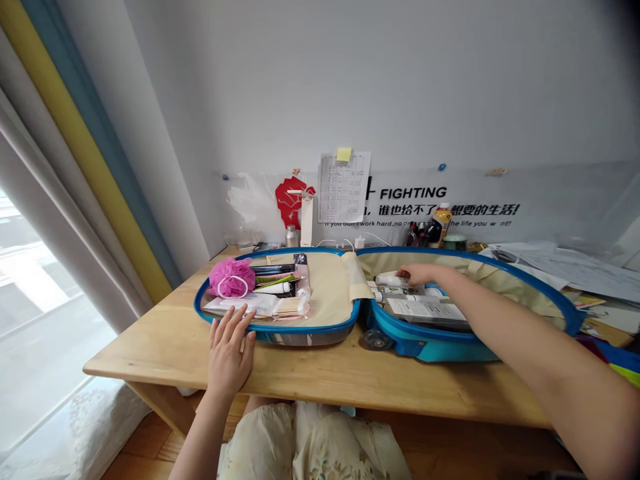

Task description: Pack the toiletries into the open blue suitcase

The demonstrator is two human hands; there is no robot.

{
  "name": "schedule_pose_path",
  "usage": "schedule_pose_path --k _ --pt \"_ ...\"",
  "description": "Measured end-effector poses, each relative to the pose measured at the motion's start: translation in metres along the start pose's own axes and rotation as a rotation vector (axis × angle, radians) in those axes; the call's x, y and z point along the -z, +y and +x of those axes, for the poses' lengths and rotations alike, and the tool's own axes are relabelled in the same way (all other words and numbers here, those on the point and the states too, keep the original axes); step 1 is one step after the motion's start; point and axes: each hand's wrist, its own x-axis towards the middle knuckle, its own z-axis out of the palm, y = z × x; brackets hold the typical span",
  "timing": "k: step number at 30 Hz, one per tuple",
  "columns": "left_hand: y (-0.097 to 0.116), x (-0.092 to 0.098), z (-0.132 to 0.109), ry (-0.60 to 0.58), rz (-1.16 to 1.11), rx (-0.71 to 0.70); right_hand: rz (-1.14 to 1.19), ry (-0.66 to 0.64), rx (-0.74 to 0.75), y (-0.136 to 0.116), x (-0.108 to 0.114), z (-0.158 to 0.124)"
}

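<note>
An open blue suitcase (300, 329) lies flat on the wooden table, its two halves side by side. My left hand (231, 348) rests on the front rim of the left half, fingers stretched and apart, holding nothing. Near its fingertips lie a pink bath puff (233, 275), a white packet (245, 305), a pack of cotton swabs (291, 307) and a white tube (273, 289). My right hand (417, 273) reaches into the right half, fingers curled on the end of a white bottle (389, 280). More small bottles and a flat white box (425, 310) lie below that hand.
Behind the suitcase stand a silver bottle (291, 237), a white lamp (307, 220) and a yellow-labelled drink bottle (440, 225). Papers (585, 267) spread over the table's right side. A curtain (90, 147) hangs at the left; the wall rises behind the table.
</note>
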Motion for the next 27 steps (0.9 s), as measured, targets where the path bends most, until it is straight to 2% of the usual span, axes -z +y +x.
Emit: schedule_pose_path --k 9,18,22,27 --pt "0.000 0.001 0.000 -0.009 0.012 -0.009 -0.021 0.004 0.106 -0.015 0.002 0.004" --pt "0.000 0.000 -0.001 0.003 0.028 -0.038 -0.053 0.075 0.118 -0.034 -0.004 0.013" --pt "0.000 0.000 -0.001 -0.003 0.017 -0.014 -0.038 0.120 0.108 -0.033 0.003 0.007" --pt "0.002 0.001 0.000 -0.011 0.009 -0.003 0.033 0.237 0.066 -0.020 0.021 -0.006"
